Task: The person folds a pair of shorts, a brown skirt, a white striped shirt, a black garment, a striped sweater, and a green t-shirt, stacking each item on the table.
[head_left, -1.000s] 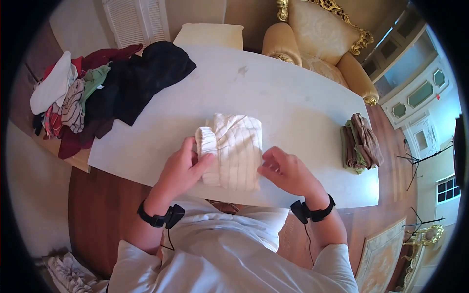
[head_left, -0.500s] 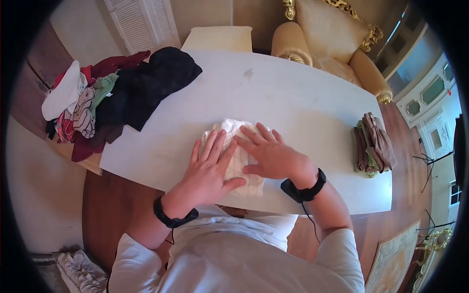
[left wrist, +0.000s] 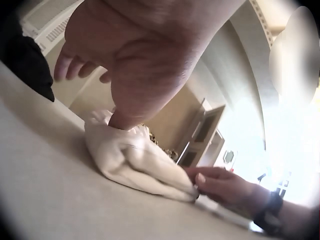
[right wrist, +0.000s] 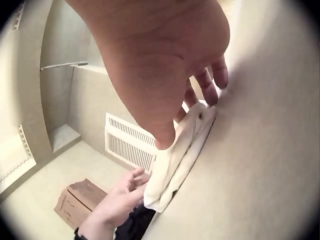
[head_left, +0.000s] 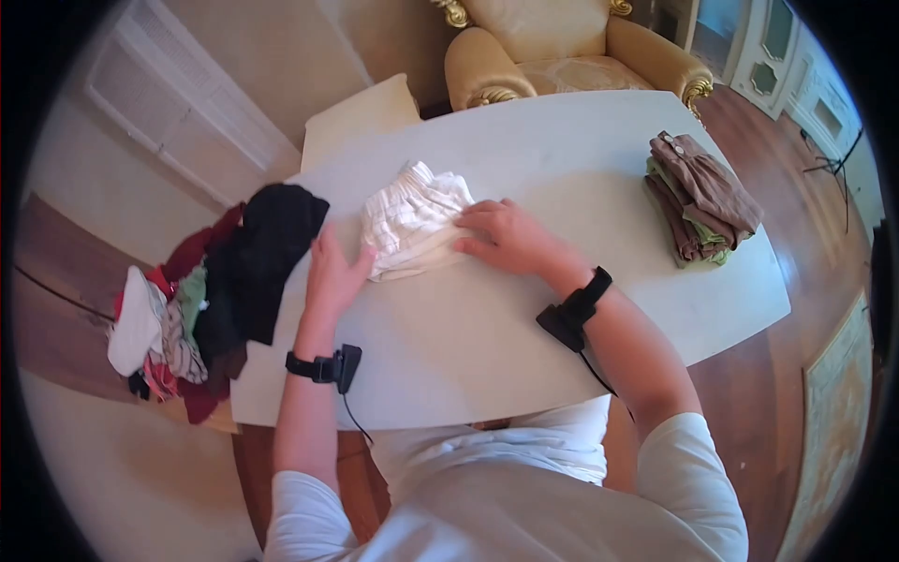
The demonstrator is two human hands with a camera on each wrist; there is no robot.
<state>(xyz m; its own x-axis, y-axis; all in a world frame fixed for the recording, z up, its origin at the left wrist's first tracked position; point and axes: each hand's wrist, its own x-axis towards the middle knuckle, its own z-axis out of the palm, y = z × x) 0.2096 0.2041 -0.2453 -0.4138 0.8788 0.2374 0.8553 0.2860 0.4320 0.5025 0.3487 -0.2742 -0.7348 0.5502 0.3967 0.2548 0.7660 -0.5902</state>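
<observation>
A folded white garment (head_left: 412, 220) with a gathered elastic edge lies on the pale table (head_left: 449, 365), left of the middle. My left hand (head_left: 335, 272) is at its left side, fingers extended forward and the thumb against the cloth. On the other side, my right hand (head_left: 510, 236) has its fingertips at the garment's right edge. The left wrist view shows the folded cloth (left wrist: 135, 160) as a low layered bundle under my left thumb. From the right wrist, the fingers (right wrist: 207, 87) reach down at the end of the layers, with the thumb along the cloth.
A loose heap of clothes, with a black garment (head_left: 262, 253) and a white one (head_left: 136, 323), lies at the table's left end. A stack of folded brown and green clothes (head_left: 702, 197) sits at the right. Beyond the far edge stands a gold armchair (head_left: 562, 70).
Both hands pressed flat on top of the white garment half a second ago and now are at its sides. The garment has moved away from my body and to the left, and is turned.
</observation>
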